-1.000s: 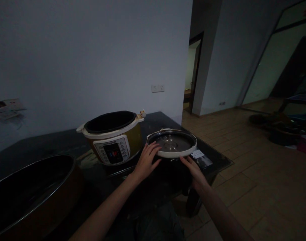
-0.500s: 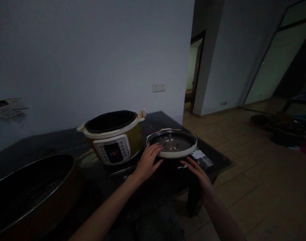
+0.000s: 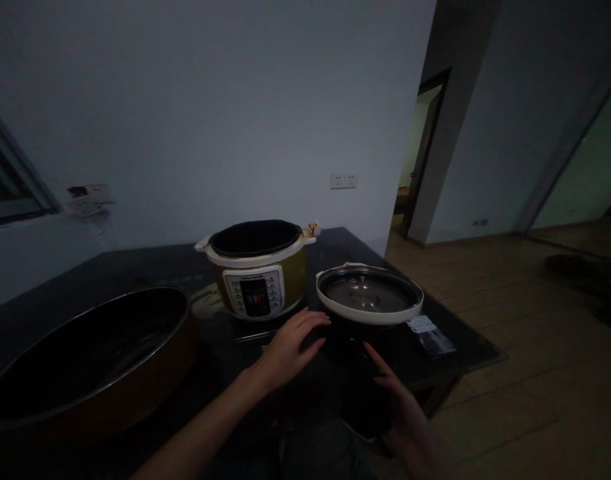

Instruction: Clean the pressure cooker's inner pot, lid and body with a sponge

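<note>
One cooker [image 3: 258, 277], yellowish with a pale rim, stands upright and uncovered on the dark table [image 3: 365, 248], its control panel [image 3: 254, 293] facing the person. Just to the cooker's right, the round lid [image 3: 373, 293] lies flat on the table, pale around the edge and shiny in the middle.

The left hand [image 3: 291, 345] is in front of the cooker, toward its right side. Its fingers are loosely curved, with a wide gap between them and the thumb, and they grip nothing; the fingertips are just beside the lid's near edge. The right hand [image 3: 403, 403] is farther to the right of the cooker and nearer the person, with one finger stretched forward. A dark shape [image 3: 368, 397] shows beside its fingers, too dim to make out, so I cannot tell how far they are closed or whether they hold it.

Left of the cooker and nearer the person sits a large open pan [image 3: 130, 387]. Beyond the lid, right of the cooker, lies a small packet [image 3: 433, 339]. A wall socket [image 3: 343, 181] is above and behind the cooker, to its right.
</note>
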`<state>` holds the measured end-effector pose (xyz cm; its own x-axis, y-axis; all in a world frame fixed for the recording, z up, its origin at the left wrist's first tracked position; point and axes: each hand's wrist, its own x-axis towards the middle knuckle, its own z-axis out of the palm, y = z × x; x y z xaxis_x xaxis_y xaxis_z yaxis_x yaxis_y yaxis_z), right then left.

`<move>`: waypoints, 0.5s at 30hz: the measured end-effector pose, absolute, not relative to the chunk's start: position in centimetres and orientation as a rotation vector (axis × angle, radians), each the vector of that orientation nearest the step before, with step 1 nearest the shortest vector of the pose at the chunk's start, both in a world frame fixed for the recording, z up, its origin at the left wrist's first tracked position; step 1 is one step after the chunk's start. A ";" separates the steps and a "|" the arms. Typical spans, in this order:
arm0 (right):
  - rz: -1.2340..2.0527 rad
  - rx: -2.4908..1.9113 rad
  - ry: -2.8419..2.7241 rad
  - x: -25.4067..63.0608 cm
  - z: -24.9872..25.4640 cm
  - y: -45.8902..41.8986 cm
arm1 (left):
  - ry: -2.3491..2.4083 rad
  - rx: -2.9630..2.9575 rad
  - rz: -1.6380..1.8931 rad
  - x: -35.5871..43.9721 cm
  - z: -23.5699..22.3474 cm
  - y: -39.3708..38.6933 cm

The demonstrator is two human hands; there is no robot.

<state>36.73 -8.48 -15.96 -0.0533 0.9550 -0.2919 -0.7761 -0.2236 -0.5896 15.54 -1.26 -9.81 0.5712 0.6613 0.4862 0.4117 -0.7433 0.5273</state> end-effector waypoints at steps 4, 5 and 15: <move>1.644 -0.777 -0.471 33.2 -14.9 -7.6 | 0.906 2.044 0.902 14.4 -9.8 -2.3; 1.629 -0.785 -0.502 32.2 -14.5 -7.1 | 0.899 1.898 0.879 14.2 -10.0 -2.4; 1.314 -0.806 -1.197 28.1 -12.8 -3.7 | 0.801 0.796 0.812 12.1 -10.1 -2.7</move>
<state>28.12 -3.74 -12.76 -0.1378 0.9724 0.1883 -0.2778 0.1445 -0.9497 12.11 -2.71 -10.11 0.4478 0.8451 -0.2921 -0.3040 0.4511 0.8391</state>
